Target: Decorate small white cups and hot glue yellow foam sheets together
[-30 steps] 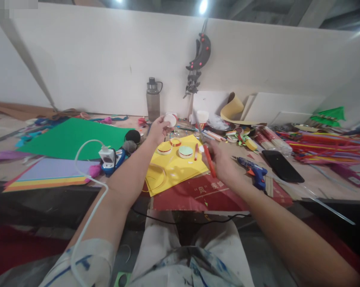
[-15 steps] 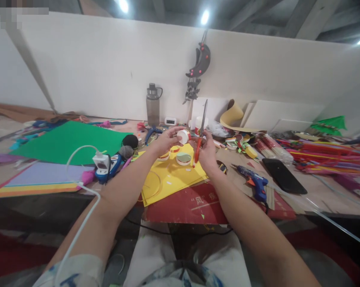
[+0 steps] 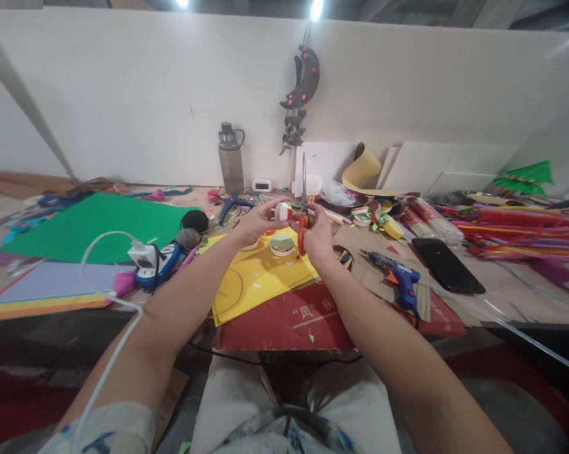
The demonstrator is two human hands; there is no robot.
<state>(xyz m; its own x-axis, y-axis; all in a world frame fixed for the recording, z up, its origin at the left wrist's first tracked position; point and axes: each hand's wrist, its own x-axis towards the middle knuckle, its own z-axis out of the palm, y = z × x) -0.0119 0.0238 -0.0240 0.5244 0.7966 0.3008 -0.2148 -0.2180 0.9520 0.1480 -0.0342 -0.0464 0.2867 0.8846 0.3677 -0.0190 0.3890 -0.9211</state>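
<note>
Our two hands have just drawn in close together, and the scissors (image 3: pixel 304 183), which were lower and blurred a second ago, now stand with their blades pointing up; that brings the cutting tool right beside the small white round piece (image 3: pixel 283 211), so both hands can work at one spot; the fingers of our left hand (image 3: pixel 258 224) are part-curled, grasping that piece by its side between thumb and fingertips, with its red edge turned towards our other hand; the fingers of our right hand (image 3: pixel 319 233) are bent round the red handles of the scissors, their tips reaching towards the red edge, though we cannot tell whether they touch it, nor how far the blades are parted; just below our fingertips, on the yellow sheets (image 3: pixel 251 280), sits a green-topped round piece (image 3: pixel 281 244), with small pale scraps near it; nearer to us than the fingers, the red board (image 3: pixel 275 328) shows from under the sheets; beyond our left fingers stand the bottle (image 3: pixel 230 167) and a small white display (image 3: pixel 262 185); beyond our right fingers is a white cup (image 3: pixel 314 186); to the right of our right hand lie the blue glue gun (image 3: pixel 407 284) and, farther out, the black phone (image 3: pixel 447 265); well to the left of our left fingers, the green sheet (image 3: pixel 99 227) lies flat.
</note>
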